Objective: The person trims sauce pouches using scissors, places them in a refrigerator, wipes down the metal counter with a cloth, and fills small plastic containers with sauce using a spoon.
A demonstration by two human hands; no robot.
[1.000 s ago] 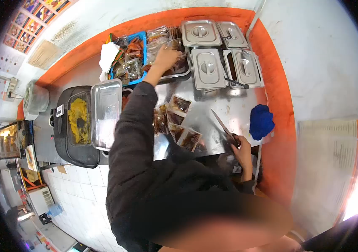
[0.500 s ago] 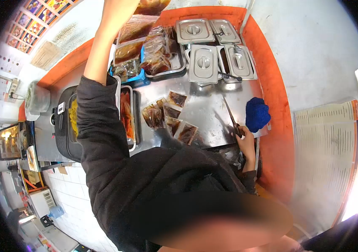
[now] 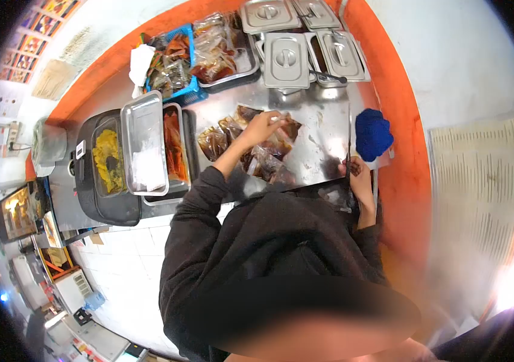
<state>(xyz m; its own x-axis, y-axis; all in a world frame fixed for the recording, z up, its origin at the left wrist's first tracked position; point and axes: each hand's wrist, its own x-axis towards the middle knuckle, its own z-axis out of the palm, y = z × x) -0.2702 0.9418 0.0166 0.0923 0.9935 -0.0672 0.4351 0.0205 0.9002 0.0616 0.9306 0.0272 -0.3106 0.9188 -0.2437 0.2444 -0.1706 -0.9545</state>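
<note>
My left hand [image 3: 264, 128] pinches the top of a clear sachet of brown sauce [image 3: 290, 130] over the steel counter [image 3: 320, 136]. Beside and below it, several more sauce sachets [image 3: 213, 143] lie in a loose cluster. At the counter's right front edge, my right hand [image 3: 359, 173] is closed around the dark handles of long scissors [image 3: 349, 142], whose blades point away from me. A blue cloth [image 3: 374, 134] lies just beyond the scissors to the right.
Lidded steel containers [image 3: 287, 60] stand at the back, beside a tray of bagged sauce [image 3: 233, 79] and a blue basket [image 3: 193, 93] of packets. On the left are a tray of red food [image 3: 174, 145], a clear lid [image 3: 143, 142] and a black container [image 3: 91, 196] with yellow food.
My left hand went from the back tray up high with bagged sauce, then came down to the sachets on the counter. The scissors in my right hand have turned more upright in the view.
</note>
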